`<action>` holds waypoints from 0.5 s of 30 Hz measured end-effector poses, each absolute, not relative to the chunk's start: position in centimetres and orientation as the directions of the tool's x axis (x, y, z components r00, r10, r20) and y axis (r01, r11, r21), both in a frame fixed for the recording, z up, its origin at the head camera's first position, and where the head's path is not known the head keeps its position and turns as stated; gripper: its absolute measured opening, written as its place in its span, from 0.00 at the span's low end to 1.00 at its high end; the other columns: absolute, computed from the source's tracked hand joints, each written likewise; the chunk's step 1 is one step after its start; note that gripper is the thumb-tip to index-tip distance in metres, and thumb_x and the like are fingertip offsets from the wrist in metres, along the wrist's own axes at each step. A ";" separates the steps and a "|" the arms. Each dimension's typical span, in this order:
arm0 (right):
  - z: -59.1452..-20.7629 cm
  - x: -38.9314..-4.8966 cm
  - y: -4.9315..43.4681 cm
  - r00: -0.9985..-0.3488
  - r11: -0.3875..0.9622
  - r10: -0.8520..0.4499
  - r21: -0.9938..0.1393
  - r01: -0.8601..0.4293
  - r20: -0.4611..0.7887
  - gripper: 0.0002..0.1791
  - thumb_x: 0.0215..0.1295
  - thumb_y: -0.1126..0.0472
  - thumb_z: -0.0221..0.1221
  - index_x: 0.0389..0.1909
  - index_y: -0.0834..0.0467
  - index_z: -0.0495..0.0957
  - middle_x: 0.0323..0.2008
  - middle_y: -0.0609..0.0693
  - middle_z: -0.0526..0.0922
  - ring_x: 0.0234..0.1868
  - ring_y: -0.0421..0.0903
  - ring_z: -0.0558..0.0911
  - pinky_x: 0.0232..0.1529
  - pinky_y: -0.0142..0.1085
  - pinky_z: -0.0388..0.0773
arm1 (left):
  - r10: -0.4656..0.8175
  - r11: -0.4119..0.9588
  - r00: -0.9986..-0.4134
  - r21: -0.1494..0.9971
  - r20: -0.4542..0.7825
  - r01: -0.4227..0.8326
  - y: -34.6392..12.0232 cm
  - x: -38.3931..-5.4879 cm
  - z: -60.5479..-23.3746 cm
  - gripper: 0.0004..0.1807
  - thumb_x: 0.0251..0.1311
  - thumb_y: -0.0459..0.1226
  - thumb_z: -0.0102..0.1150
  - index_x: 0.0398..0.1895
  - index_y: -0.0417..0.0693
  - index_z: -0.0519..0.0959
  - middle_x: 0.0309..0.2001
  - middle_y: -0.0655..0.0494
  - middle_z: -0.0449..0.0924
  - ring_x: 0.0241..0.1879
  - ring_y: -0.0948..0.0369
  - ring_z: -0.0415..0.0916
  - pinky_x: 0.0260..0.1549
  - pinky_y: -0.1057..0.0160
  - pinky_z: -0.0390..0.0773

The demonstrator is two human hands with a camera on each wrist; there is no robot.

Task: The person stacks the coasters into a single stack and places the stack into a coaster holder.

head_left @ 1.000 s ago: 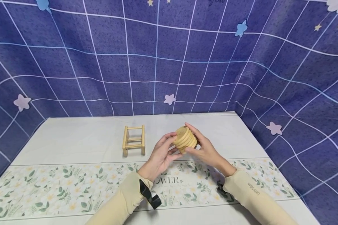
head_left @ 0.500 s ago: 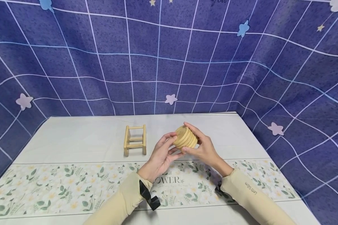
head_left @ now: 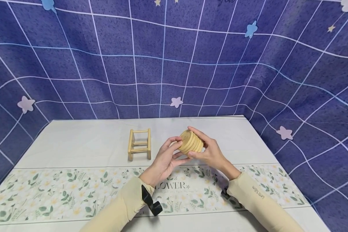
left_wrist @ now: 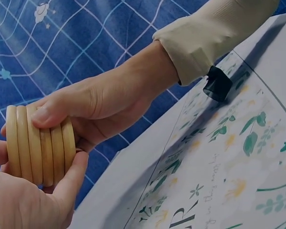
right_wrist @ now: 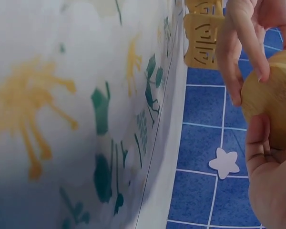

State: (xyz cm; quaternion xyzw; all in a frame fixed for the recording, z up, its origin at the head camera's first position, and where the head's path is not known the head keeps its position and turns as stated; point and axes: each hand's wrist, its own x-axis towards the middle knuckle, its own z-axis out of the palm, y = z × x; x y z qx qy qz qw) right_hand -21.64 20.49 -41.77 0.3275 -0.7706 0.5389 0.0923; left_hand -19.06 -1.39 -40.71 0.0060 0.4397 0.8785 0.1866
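Observation:
A stack of several round wooden coasters point(head_left: 196, 143) is held tilted above the table between both hands. My left hand point(head_left: 163, 161) pinches the stack from its two ends, thumb on the near face, as the left wrist view shows of the stack point(left_wrist: 23, 143). From the other side my right hand point(head_left: 212, 155) grips the coaster edges, its thumb below and fingers above in the head view. One coaster face point(right_wrist: 271, 102) is turned toward the right wrist camera. In the left wrist view the edges lie nearly flush, with a middle coaster sticking out slightly.
Left of the hands stands a small wooden rack point(head_left: 139, 150) with posts and crossbars; its cut-out panel point(right_wrist: 202, 40) shows in the right wrist view. A white cloth with a floral band point(head_left: 75, 193) covers the table. A blue grid-patterned curtain point(head_left: 145, 71) hangs behind and at the sides.
The coasters have been pressed into a more even stack, and a dark gap by the right fingers has gone. Both hands stay in nearly the same place.

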 end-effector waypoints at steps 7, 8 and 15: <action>-41.7 -22.1 20.6 -0.747 0.169 -0.427 -0.766 -0.620 0.510 0.49 0.67 0.61 0.80 0.86 0.55 0.67 0.73 0.63 0.80 0.55 0.47 0.88 0.52 0.37 0.87 | 0.315 -0.465 -0.944 0.850 -0.102 -0.247 -1.7 -19.0 -40.4 0.08 0.84 0.34 0.56 0.60 0.48 0.75 0.70 0.43 0.73 0.56 0.53 0.86 0.60 0.40 0.87; -41.7 -22.2 20.6 -0.745 0.167 -0.428 -0.766 -0.621 0.512 0.49 0.67 0.58 0.80 0.85 0.55 0.67 0.73 0.63 0.80 0.54 0.47 0.88 0.51 0.37 0.87 | 0.308 -0.451 -0.947 0.862 -0.094 -0.233 -1.8 -19.0 -40.3 0.09 0.84 0.35 0.57 0.60 0.48 0.75 0.68 0.43 0.75 0.56 0.54 0.87 0.59 0.40 0.87; -41.3 -22.3 20.3 -0.749 0.163 -0.432 -0.773 -0.613 0.503 0.51 0.68 0.46 0.79 0.85 0.56 0.67 0.73 0.64 0.79 0.55 0.47 0.87 0.52 0.37 0.87 | 0.249 -0.337 -0.968 0.934 -0.033 -0.118 -2.1 -18.9 -39.7 0.12 0.83 0.36 0.61 0.62 0.44 0.77 0.51 0.49 0.82 0.48 0.58 0.88 0.57 0.43 0.89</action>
